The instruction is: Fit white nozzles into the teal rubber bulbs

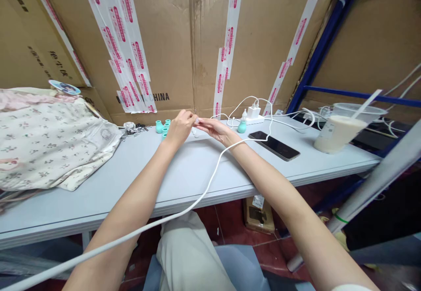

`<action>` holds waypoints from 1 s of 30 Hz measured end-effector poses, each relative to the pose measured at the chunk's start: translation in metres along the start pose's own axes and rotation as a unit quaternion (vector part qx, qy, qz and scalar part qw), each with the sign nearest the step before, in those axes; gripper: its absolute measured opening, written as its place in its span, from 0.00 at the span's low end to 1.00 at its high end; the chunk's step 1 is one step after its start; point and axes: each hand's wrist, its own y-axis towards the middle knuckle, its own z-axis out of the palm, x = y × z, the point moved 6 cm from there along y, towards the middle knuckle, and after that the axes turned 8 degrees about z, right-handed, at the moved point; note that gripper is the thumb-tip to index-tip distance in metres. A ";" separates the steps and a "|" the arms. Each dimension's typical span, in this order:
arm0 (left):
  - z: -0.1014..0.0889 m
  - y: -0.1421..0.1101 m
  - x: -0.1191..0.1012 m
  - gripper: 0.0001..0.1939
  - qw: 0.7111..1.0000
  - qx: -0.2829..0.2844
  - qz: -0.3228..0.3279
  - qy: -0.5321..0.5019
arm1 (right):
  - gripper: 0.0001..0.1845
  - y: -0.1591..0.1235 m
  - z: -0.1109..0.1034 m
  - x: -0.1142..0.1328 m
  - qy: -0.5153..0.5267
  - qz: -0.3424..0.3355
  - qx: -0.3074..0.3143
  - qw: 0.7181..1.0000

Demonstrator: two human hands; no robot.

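Over the far part of the table, my left hand (180,126) and my right hand (214,129) meet at the fingertips. Both are closed in a pinch around a small, translucent whitish piece (197,120); its kind is too small to make out. Several small teal bulbs (159,126) stand just left of my left hand, partly hidden behind it. A few clear little pieces (195,133) lie on the tabletop under the fingers. To the right of my right hand sits another teal bulb (241,127) with a clear pointed tip on top.
A white cable (210,181) crosses in front of both forearms, leading toward a white charger (253,112) on a power strip. A dark phone (274,145) and a drink cup (340,131) are at right. Floral cloth (55,137) covers the left side; cardboard (177,54) walls the back.
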 end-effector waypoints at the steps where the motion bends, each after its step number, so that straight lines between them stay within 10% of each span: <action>1: 0.000 0.001 -0.002 0.12 1.000 0.007 0.002 0.012 | 0.07 0.000 0.000 0.000 0.005 0.000 -0.002 1.000; 10: -0.005 0.004 -0.011 0.14 0.999 -0.016 0.018 0.028 | 0.12 -0.004 0.003 0.005 0.028 -0.014 0.000 0.999; 19: -0.015 0.001 0.000 0.11 0.965 -0.222 -0.066 -0.126 | 0.04 -0.013 0.008 0.018 -0.012 -0.085 0.031 0.996; 30: -0.016 -0.002 -0.009 0.18 0.979 -0.196 -0.004 -0.060 | 0.05 -0.011 0.013 0.010 0.050 -0.094 0.016 0.994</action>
